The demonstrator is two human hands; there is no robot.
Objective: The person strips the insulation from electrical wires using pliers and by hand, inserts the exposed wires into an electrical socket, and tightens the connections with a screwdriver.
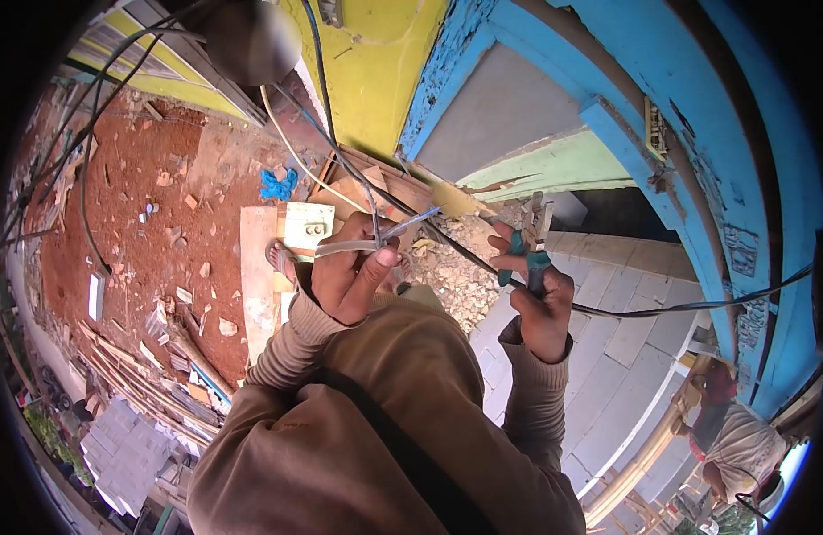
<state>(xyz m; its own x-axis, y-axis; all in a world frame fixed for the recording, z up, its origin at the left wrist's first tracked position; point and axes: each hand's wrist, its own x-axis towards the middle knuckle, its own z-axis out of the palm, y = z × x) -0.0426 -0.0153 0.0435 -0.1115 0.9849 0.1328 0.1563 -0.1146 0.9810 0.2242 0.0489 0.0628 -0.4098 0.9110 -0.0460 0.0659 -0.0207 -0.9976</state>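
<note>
My left hand [347, 278] pinches a grey cable [373, 209] between thumb and fingers. A pale strip [342, 246] and a bluish wire end [419, 219] stick out from the same grip. In my right hand [545, 308] is a pair of pliers [538, 261] with teal handles, its metal jaws pointing up and away from me. Some fingers of that hand are spread off the handles. A black cable [456, 245] runs between the two hands, passes by the right one and carries on to the right. The pliers are apart from the pinched wire.
Beside my left hand hangs a cream cable [291, 143]. A board with a socket [308, 228] stands below. A blue-painted frame [608, 120] is at right, near grey blocks [608, 303]. Rubble lies on red soil [153, 241]. Another person [741, 446] is at lower right.
</note>
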